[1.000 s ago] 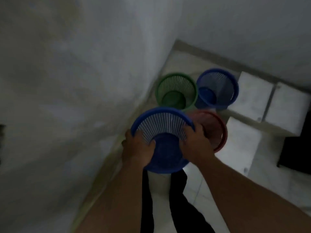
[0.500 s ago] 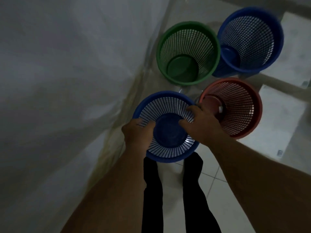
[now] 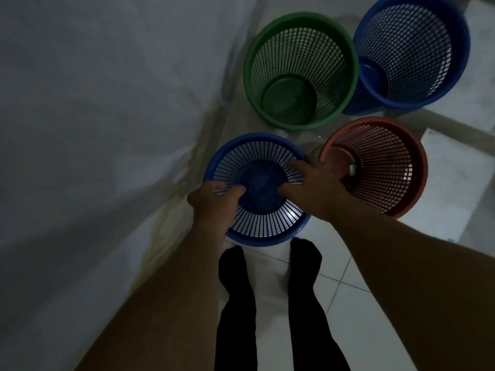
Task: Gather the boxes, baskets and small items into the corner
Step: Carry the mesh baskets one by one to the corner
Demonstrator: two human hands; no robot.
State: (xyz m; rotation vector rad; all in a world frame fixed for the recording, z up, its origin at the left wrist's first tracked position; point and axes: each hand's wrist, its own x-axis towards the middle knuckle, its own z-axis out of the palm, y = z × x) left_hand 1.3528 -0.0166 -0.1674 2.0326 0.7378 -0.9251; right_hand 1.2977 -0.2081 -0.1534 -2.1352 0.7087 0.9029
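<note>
A blue mesh basket (image 3: 257,226) stands upright on the floor beside the wall. My left hand (image 3: 214,203) grips its left rim, fingers curled inside. My right hand (image 3: 313,188) grips its right rim, fingers reaching into the basket. Just right of it stands a red mesh basket (image 3: 388,180) with a small white item (image 3: 352,170) inside. Farther off, a green mesh basket (image 3: 300,68) and a second blue mesh basket (image 3: 412,52) stand side by side.
A white wall (image 3: 107,129) runs along the left, meeting the tiled floor (image 3: 342,303). White boxes (image 3: 455,183) lie to the right behind the red basket. My two legs in black (image 3: 267,303) stand just below the held basket.
Both hands lowered the blue basket from a tilted, lifted pose down next to the red one. The view tipped down and closer to the baskets.
</note>
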